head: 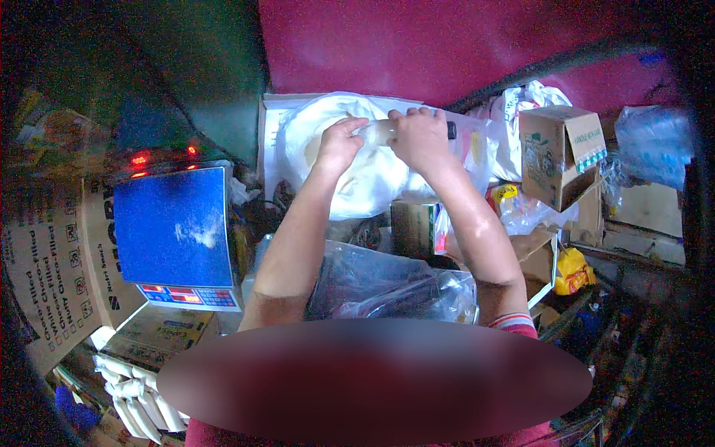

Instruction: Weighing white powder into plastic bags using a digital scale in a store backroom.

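Both my hands are raised over a large clear plastic bag (363, 193) of white material, which rests in an open white-walled box (271, 120). A pale, translucent item (378, 133) spans the gap between my hands; its exact kind is unclear. My left hand (342, 144) has its thumb and fingertips at the item's left end. My right hand (420, 137) is wrapped over the right part, knuckles up. A dark, blunt end (451, 130) shows just right of my right hand; I cannot tell whether it belongs to the same item.
Left stands a digital scale with a blue platform (173, 226), beside a large printed carton (61, 262). White packets (137, 402) sit lower left. Clear plastic sheeting (385, 279) lies between my forearms. To the right are a cardboard box (550, 151), bulging white bags (511, 128) and a yellow packet (574, 272).
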A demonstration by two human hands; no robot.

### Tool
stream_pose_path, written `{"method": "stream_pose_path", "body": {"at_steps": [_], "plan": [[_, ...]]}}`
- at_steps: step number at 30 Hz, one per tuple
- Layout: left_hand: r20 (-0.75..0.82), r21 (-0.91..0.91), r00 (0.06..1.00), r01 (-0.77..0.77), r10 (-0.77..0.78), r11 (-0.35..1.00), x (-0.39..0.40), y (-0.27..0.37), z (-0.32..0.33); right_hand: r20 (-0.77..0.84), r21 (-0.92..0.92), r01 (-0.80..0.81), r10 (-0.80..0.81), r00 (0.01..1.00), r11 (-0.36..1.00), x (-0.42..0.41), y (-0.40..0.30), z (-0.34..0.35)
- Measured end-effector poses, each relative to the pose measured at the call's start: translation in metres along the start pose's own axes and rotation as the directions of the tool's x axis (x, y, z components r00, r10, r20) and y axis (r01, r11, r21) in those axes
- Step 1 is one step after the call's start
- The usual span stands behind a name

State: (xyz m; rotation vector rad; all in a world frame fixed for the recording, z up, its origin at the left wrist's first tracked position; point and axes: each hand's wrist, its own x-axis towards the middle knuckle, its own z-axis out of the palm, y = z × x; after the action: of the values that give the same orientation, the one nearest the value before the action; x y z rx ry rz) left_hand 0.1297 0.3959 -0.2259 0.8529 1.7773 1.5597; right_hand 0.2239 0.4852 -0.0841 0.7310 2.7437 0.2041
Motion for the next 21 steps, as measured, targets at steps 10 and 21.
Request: {"method": "stream_pose_path", "body": {"at_steps": [10, 21], "plan": [[-0.044, 0.034, 0.993, 0.113, -0.111, 0.993, -0.005, 0.022, 0.005, 0.089, -0.265, 0.047, -0.024, 0.996, 0.963, -0.006, -0.02, -0.032], [0.019, 0.305, 0.965, 0.242, -0.26, 0.921, -0.006, 0.059, -0.025, -0.092, 0.139, -0.266, 0.28, 0.956, 0.954, -0.07, 0.037, 0.002]]}}
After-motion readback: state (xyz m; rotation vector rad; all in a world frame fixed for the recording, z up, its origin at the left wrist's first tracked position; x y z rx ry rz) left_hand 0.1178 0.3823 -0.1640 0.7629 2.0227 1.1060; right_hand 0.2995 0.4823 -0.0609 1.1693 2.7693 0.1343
